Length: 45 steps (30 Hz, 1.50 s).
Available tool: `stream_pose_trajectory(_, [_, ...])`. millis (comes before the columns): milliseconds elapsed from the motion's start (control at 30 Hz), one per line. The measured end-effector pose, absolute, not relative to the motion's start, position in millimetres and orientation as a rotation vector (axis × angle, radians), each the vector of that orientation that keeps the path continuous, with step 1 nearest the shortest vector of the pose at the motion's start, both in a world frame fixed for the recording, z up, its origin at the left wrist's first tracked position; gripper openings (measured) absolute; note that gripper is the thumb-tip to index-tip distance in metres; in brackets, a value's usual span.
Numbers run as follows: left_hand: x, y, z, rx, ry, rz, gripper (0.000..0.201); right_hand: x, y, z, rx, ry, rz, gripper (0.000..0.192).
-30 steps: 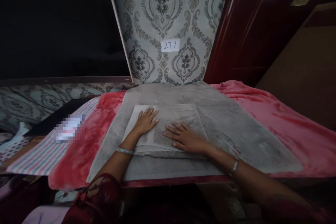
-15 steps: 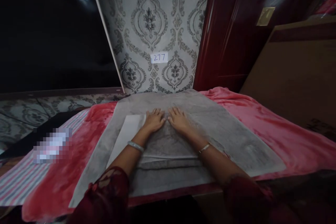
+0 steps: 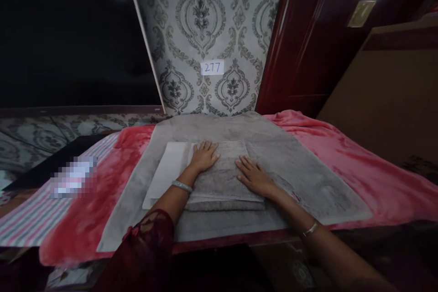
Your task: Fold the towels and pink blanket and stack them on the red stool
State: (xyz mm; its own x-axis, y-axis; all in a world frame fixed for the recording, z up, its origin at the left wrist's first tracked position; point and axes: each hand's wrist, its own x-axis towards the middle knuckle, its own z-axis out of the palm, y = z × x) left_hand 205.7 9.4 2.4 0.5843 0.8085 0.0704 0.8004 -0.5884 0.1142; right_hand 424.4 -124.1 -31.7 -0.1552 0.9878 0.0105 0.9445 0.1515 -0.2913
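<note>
A folded grey plush cloth (image 3: 222, 182) lies in front of me, its pale, smooth underside (image 3: 167, 169) showing along the left. My left hand (image 3: 204, 156) rests flat on the far left part of the fold, fingers spread. On the fold's right side lies my right hand (image 3: 253, 175), also open, with its fingertips on the plush. Neither hand grips anything. Beneath the fold is a larger grey cloth (image 3: 315, 182), spread out flat and slightly wrinkled to the right.
A red-pink plush blanket (image 3: 369, 182) lies under the grey cloth. Striped fabric (image 3: 37, 219) is at the left. A dark screen (image 3: 75, 36) stands back left, patterned wallpaper with a paper label (image 3: 212, 67) behind, and a large brown board (image 3: 386, 77) at right.
My right hand has slid right and nearer to me, away from my left hand. My left hand stays at nearly the same spot on the fold. The view has shifted slightly.
</note>
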Motion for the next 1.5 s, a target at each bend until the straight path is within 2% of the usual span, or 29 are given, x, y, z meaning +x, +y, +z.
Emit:
stream_pose_trajectory(133, [186.5, -3.3, 22.2, 2.691, 1.339, 0.11, 0.063, 424.9, -107.9, -2.1, -1.89, -2.258, 0.339, 0.055])
stream_pose_trajectory(300, [152.3, -44.9, 30.1, 2.714, 1.496, 0.143, 0.063, 367.5, -58.0, 33.8, -1.77, -2.364, 0.227, 0.055])
stream_pose_trajectory(467, [141.1, -89.4, 1.3, 2.778, 1.485, 0.129, 0.066, 319.8, -21.5, 17.9, -1.674, -2.541, 0.22, 0.055])
stream_pose_trajectory(633, [132.4, -117.7, -26.6, 2.839, 1.44, 0.3, 0.066, 319.3, -17.4, -8.3, -1.649, -2.555, 0.203, 0.055])
stream_pose_trajectory(833, [116.8, -166.0, -57.4, 2.887, 1.369, 0.538, 0.077, 321.7, -17.3, -6.8, -1.68, -2.556, 0.186, 0.054])
stream_pose_trajectory(900, [109.7, -181.5, -60.1, 2.871, 1.341, 0.597, 0.076, 320.4, -17.4, -2.6, -1.697, -2.564, 0.199, 0.054])
stream_pose_trajectory(967, [99.9, -190.4, -54.3, 2.841, 1.277, 0.628, 0.067, 318.7, -22.4, 1.5, -1.686, -2.596, 0.228, 0.056])
stream_pose_trajectory(1033, [88.3, -190.4, -41.1, 2.788, 1.199, 0.667, 0.049, 317.2, -35.9, 3.7, -1.606, -2.659, 0.257, 0.058])
stream_pose_trajectory(1100, [77.6, -180.8, -24.2, 2.711, 1.16, 0.756, 0.04, 316.8, -58.7, 3.3, -1.461, -2.736, 0.302, 0.06])
stream_pose_trajectory(1267, [76.8, -121.6, 13.9, 2.65, 1.145, 0.834, 0.045, 324.8, -134.4, -0.2, -1.197, -2.809, 0.417, 0.065])
stream_pose_trajectory(1367, [97.2, -77.5, 32.3, 2.694, 1.152, 0.614, 0.049, 333.9, -168.6, 5.2, -1.152, -2.794, 0.479, 0.067])
stream_pose_trajectory(1500, [130.9, -44.1, 44.4, 2.686, 1.358, 0.291, 0.061, 350.7, -185.7, 17.1, -1.139, -2.685, 0.563, 0.057])
